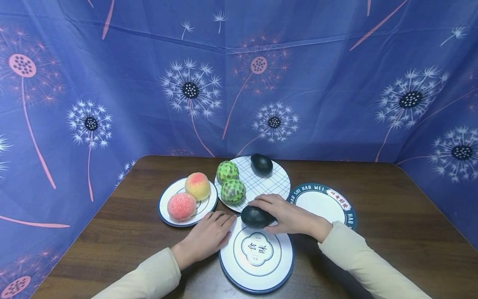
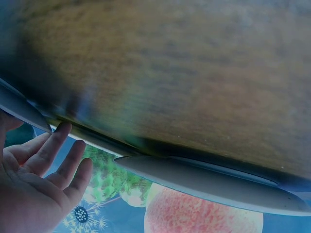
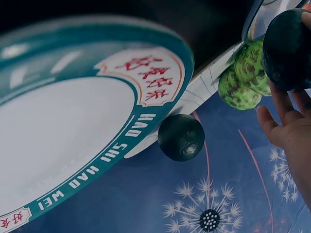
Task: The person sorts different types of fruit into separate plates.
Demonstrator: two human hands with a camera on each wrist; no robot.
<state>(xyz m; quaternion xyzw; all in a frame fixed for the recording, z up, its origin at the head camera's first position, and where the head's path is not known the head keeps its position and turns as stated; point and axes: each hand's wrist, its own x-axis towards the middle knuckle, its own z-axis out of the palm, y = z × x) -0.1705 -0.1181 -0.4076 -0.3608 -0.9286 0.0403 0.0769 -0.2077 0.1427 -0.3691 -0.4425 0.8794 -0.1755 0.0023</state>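
Observation:
My right hand point(image 1: 281, 211) grips a dark green avocado point(image 1: 257, 217) by its right side, over the far edge of the front white plate point(image 1: 257, 280), which has a blue rim and printed characters. In the right wrist view the fingers curl against the avocado point(image 3: 286, 51). At that plate's left edge, my left hand point(image 1: 207, 234) lies palm down with loosely extended fingertips at the rim. From the left wrist camera, the left hand point(image 2: 41, 182) shows spread fingers with no fruit in them. A second avocado point(image 1: 262, 164) sits on the grid-patterned plate point(image 1: 278, 182) behind.
Two green bumpy fruits, one far point(image 1: 227, 172) and one near point(image 1: 233, 191), sit on the grid plate. Left of it, a blue-rimmed plate point(image 1: 162, 212) carries a pink peach point(image 1: 181, 207) and a yellow-pink peach point(image 1: 198, 186). A green-rimmed plate point(image 1: 319, 205) lies to the right. A blue dandelion-print cloth point(image 1: 321, 104) hangs behind the table.

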